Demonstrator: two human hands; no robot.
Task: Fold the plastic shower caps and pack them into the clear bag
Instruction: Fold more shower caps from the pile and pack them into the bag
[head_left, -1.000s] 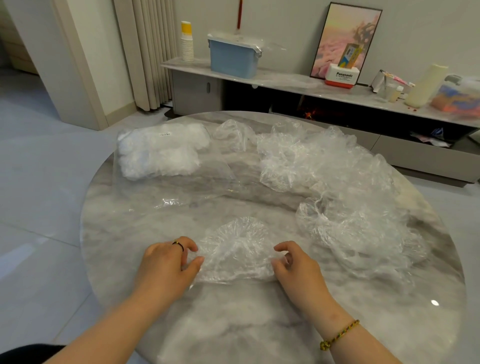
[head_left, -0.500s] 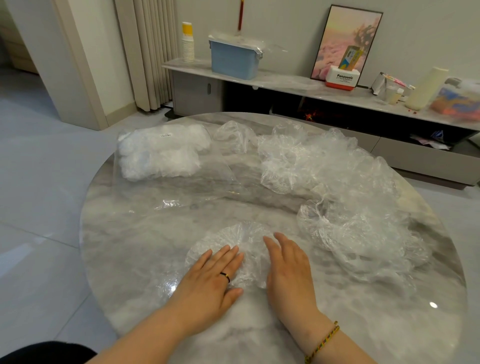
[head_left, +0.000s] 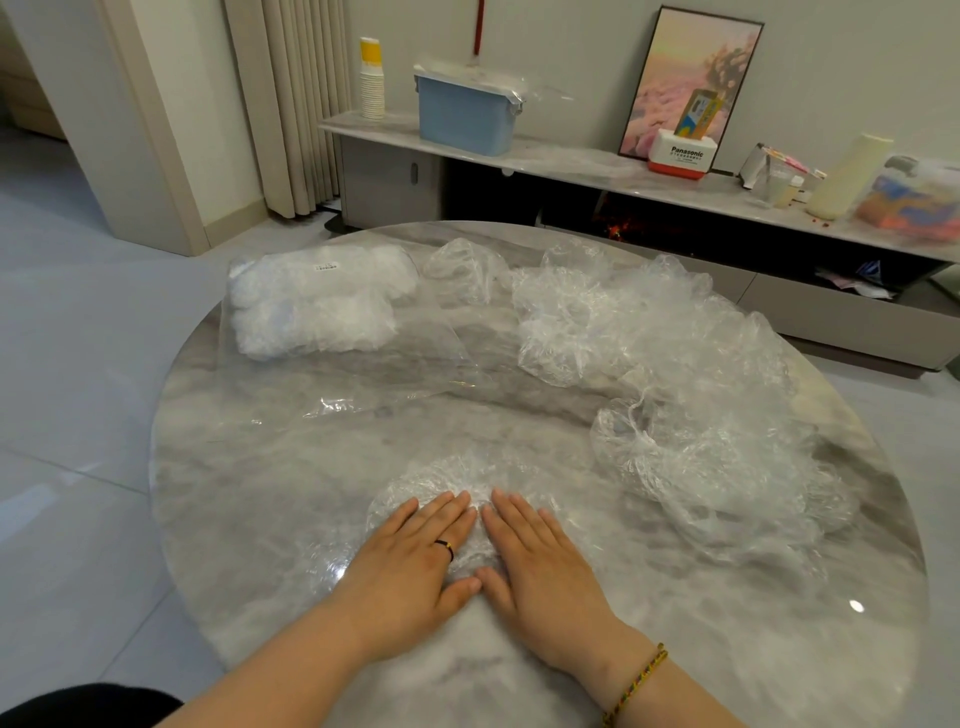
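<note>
A home living room: behind the round marble table (head_left: 249, 467) stand a low cabinet (head_left: 571, 161), a curtain (head_left: 296, 104) and a framed picture (head_left: 675, 67).

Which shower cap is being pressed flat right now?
The shower cap at the table's near edge, under both hands; the others sit crumpled in the loose pile to the right.

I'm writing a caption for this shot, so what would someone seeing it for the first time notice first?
Two bare hands, the left hand and the right hand, press flat side by side on a crinkled shower cap at the near edge of the round marble table. A big heap of loose shower caps sprawls along the table's right side. At the far left lies the clear bag, already holding white folded caps.
</note>
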